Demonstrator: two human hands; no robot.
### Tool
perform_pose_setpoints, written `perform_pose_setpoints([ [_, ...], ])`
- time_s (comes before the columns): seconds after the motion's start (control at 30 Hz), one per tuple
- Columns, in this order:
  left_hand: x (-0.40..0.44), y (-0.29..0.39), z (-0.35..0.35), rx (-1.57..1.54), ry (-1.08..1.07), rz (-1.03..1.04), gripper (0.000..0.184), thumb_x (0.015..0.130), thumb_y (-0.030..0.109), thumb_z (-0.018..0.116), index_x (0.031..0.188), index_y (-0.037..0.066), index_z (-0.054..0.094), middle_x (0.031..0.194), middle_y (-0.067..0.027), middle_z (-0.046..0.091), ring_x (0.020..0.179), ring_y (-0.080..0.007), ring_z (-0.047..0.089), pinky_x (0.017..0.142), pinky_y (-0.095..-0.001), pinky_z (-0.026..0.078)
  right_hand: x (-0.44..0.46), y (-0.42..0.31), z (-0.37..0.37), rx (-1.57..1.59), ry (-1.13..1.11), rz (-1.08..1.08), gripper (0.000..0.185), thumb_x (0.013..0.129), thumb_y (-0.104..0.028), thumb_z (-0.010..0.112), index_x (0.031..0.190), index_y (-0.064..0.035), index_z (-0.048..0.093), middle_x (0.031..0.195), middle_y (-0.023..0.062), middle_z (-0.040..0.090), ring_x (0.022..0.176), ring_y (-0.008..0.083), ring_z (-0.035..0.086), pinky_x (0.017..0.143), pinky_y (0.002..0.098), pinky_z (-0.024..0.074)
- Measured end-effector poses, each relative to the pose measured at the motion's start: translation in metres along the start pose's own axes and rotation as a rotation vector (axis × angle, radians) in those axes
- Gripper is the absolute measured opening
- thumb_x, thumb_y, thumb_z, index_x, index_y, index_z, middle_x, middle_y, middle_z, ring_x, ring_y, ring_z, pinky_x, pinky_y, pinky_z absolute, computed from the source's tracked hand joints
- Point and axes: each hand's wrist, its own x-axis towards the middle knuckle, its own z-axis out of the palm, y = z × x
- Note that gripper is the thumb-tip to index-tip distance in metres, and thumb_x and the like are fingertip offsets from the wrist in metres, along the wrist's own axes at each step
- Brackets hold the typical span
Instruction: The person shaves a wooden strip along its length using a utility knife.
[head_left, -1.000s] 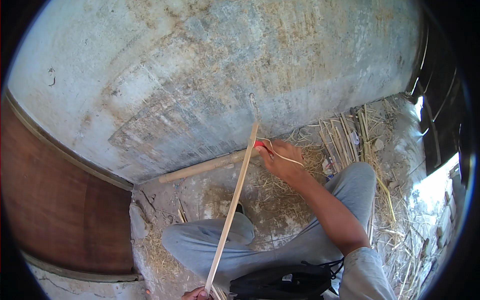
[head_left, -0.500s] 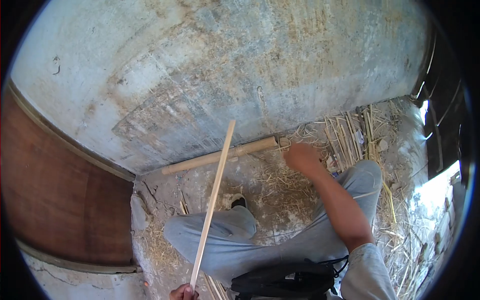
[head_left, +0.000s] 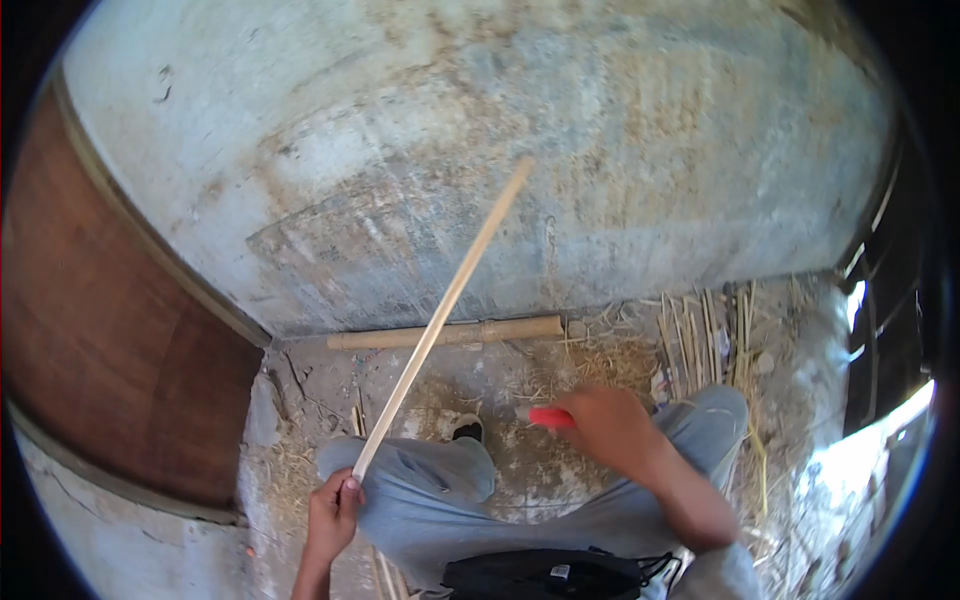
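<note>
Along the foot of a stained, bluish-grey wall (head_left: 650, 200), I see a bamboo pole (head_left: 505, 330) lying on the floor; every place here is told from that pole. Nearer to the body than the pole, and off toward its left end, is the person's left grip (head_left: 333, 512). I see it closed, the thumb pressed on the near end of a long, pale strip (head_left: 440, 320). Almost the strip's whole length reaches out beyond this grip, slanting away and to the right, and it crosses in front of the pole in my view. Its far tip shows against the wall above the pole; I cannot tell whether the two touch.

Nearer than the pole's right end, I see the right grip (head_left: 612, 430), blurred, wrapped around a red-handled tool (head_left: 551, 417). The tool's short greyish tip points left toward the strip, well apart from it. The strip lies outside this right grip.

Just right of the pole, pale shavings (head_left: 615, 365) and thin sticks (head_left: 690, 340) litter the floor. On the near side of the pole are bent knees in grey trousers (head_left: 410, 490) and, nearest of all, a black bag (head_left: 540, 575).
</note>
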Motion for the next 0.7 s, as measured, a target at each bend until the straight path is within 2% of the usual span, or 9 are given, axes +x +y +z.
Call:
perform_pose_setpoints([
  [0.13, 0.028, -0.001, -0.001, 0.077, 0.109, 0.126, 0.017, 0.099, 0.012, 0.055, 0.102, -0.001, 0.065, 0.07, -0.0077, 0.062, 0.061, -0.0114, 0.054, 0.057, -0.0271, 0.044, -0.067, -0.022, -0.055, -0.028, 0.348, 0.235, 0.033, 0.067, -0.019, 0.086, 0.095, -0.0106, 0.07, 0.096, 0.0082, 0.063, 0.073, 0.0314, 0.067, 0.064, 0.04, 0.055],
  [0.27, 0.068, 0.007, -0.002, 0.067, 0.129, 0.183, 0.016, 0.095, 0.01, 0.06, 0.104, -0.001, 0.067, 0.072, -0.0113, 0.062, 0.059, -0.014, 0.054, 0.056, -0.0282, 0.043, -0.116, 0.014, -0.057, -0.22, 0.274, 0.432, 0.038, 0.062, -0.017, 0.089, 0.094, -0.0078, 0.07, 0.094, 0.0103, 0.061, 0.07, 0.0287, 0.066, 0.064, 0.0387, 0.0533],
  [0.33, 0.087, 0.024, 0.001, 0.0, 0.139, 0.153, 0.017, 0.093, 0.01, 0.063, 0.105, -0.001, 0.067, 0.072, -0.0115, 0.061, 0.058, -0.0143, 0.053, 0.055, -0.0283, 0.042, -0.148, 0.054, -0.025, -0.157, 0.588, 0.181, 0.033, 0.064, -0.013, 0.088, 0.089, -0.0053, 0.068, 0.09, 0.0122, 0.059, 0.067, 0.027, 0.063, 0.063, 0.0366, 0.0509],
  [0.37, 0.095, 0.039, 0.002, 0.054, 0.134, 0.179, 0.018, 0.091, 0.01, 0.066, 0.105, -0.001, 0.068, 0.074, -0.0099, 0.063, 0.06, -0.013, 0.053, 0.056, -0.0277, 0.042, -0.158, 0.062, -0.017, -0.168, 0.585, 0.171, 0.033, 0.064, -0.013, 0.088, 0.089, -0.0053, 0.068, 0.09, 0.0122, 0.059, 0.067, 0.027, 0.063, 0.063, 0.0366, 0.0509],
  [0.43, 0.112, 0.054, 0.007, 0.1, 0.13, 0.202, 0.02, 0.089, 0.01, 0.069, 0.106, -0.001, 0.068, 0.077, -0.0083, 0.064, 0.062, -0.0116, 0.052, 0.058, -0.0272, 0.042, -0.171, 0.073, -0.008, -0.152, 0.76, 0.235, 0.021, 0.076, -0.01, 0.082, 0.084, -0.0023, 0.064, 0.081, 0.0091, 0.058, 0.065, 0.0194, 0.056, 0.063, 0.0319, 0.0457],
  [0.47, 0.123, 0.055, 0.011, 0.115, 0.188, 0.292, 0.023, 0.086, 0.013, 0.072, 0.106, 0.001, 0.069, 0.078, -0.0109, 0.065, 0.059, -0.0174, 0.055, 0.055, -0.0301, 0.043, -0.172, 0.081, -0.008, -0.156, 0.759, 0.228, 0.021, 0.076, -0.01, 0.082, 0.084, -0.0023, 0.064, 0.081, 0.0091, 0.058, 0.065, 0.0194, 0.056, 0.063, 0.0319, 0.0457],
  [0.53, 0.138, 0.059, 0.016, 0.128, 0.248, 0.384, 0.027, 0.084, 0.016, 0.076, 0.106, 0.002, 0.07, 0.079, -0.0135, 0.066, 0.056, -0.0232, 0.058, 0.052, -0.033, 0.044, -0.174, 0.102, -0.011, -0.019, 0.894, 0.6, 0.017, 0.084, -0.01, 0.074, 0.081, -0.001, 0.06, 0.069, 0.0061, 0.054, 0.059, 0.0143, 0.049, 0.055, 0.0302, 0.0397],
  [0.63, 0.153, 0.071, 0.02, 0.079, 0.245, 0.439, 0.027, 0.085, 0.019, 0.075, 0.108, 0.005, 0.07, 0.08, -0.0133, 0.067, 0.059, -0.0281, 0.06, 0.054, -0.038, 0.045, -0.149, 0.143, -0.026, 0.012, 0.949, 0.57, 0.022, 0.09, -0.013, 0.068, 0.076, -0.0011, 0.056, 0.063, 0.0034, 0.05, 0.059, 0.0113, 0.042, 0.054, 0.0292, 0.0345],
  [0.7, 0.161, 0.082, 0.018, 0.197, 0.27, 0.464, 0.025, 0.085, 0.019, 0.073, 0.107, 0.007, 0.071, 0.078, -0.0115, 0.065, 0.06, -0.029, 0.059, 0.057, -0.0398, 0.045, -0.126, 0.166, -0.045, -0.024, 0.87, 0.549, 0.023, 0.091, -0.011, 0.066, 0.076, 0.0001, 0.054, 0.064, 0.0066, 0.049, 0.057, 0.0139, 0.041, 0.054, 0.0305, 0.0345],
])
